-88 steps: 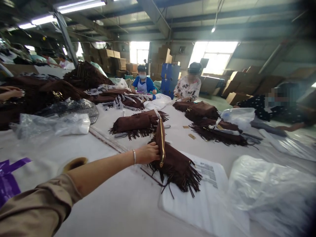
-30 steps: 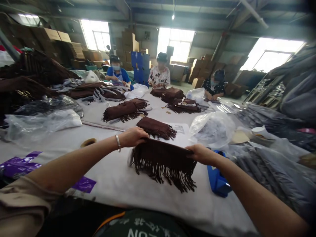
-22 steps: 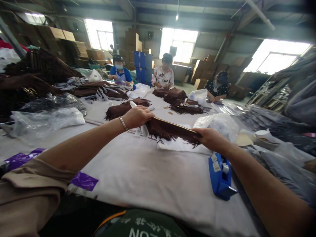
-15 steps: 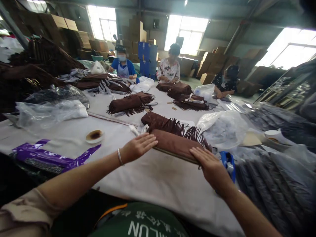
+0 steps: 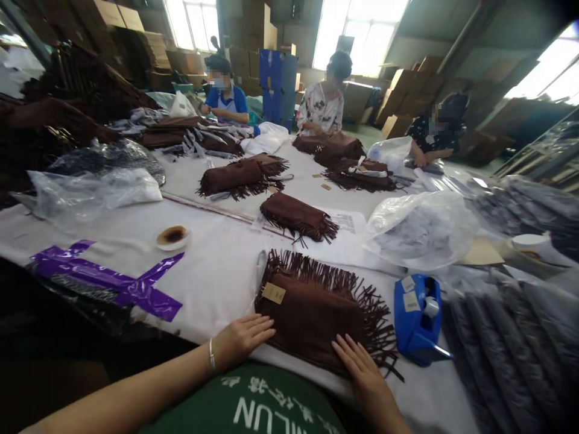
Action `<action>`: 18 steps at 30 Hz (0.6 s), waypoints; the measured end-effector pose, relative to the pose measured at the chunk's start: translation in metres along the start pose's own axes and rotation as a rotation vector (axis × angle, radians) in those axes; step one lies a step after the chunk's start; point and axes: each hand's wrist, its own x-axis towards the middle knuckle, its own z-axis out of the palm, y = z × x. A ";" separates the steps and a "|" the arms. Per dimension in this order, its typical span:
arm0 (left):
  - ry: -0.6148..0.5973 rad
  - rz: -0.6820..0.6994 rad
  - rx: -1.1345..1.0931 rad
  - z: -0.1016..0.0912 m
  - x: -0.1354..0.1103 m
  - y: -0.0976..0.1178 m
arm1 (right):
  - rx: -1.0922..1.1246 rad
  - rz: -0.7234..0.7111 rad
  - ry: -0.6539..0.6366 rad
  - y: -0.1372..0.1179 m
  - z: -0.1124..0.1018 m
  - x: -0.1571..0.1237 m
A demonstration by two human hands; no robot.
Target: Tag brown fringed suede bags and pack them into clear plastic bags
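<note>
A brown suede fringed bag [image 5: 316, 310] lies flat at the near edge of the white table [image 5: 217, 271], fringe pointing away, a small tan tag on its left corner. My left hand [image 5: 242, 339] rests flat at its near left corner, fingers stretched out. My right hand [image 5: 359, 369] lies flat on its near right edge, fingers spread. Neither hand grips anything. A second fringed bag [image 5: 296, 217] lies further back on a printed white plastic bag.
A blue tape dispenser [image 5: 418, 319] sits right of the bag. A tape roll [image 5: 172, 236] and purple tape strips [image 5: 108, 280] are at left. Clear plastic bags [image 5: 420, 229], grey packets [image 5: 511, 349] and more brown bags [image 5: 242, 178] surround. Three people sit at the far end.
The bag came from held up by both hands to laid flat near the table edge. Both hands let go and now rest open on its near side.
</note>
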 end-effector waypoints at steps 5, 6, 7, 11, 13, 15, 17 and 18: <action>-0.053 -0.122 -0.136 -0.024 0.041 0.011 | 0.174 0.279 -0.353 -0.021 -0.067 0.031; -0.036 -0.105 -0.135 -0.023 0.055 0.012 | 0.180 0.297 -0.269 -0.028 -0.078 0.047; -0.023 -0.080 -0.121 -0.020 0.069 0.013 | 0.171 0.284 -0.124 -0.035 -0.084 0.064; -0.084 -0.031 -0.039 0.013 0.106 0.020 | 0.106 0.247 0.278 -0.047 -0.058 0.114; -0.135 -0.042 -0.012 0.032 0.109 0.021 | 0.123 0.250 0.199 -0.043 -0.029 0.120; -0.172 -0.040 0.007 0.044 0.107 0.019 | 0.155 0.294 0.118 -0.038 -0.007 0.118; -0.183 -0.035 0.027 0.048 0.105 0.017 | 0.181 0.308 0.092 -0.032 0.002 0.113; -0.181 -0.030 0.037 0.049 0.104 0.016 | 0.191 0.293 0.086 -0.028 0.003 0.110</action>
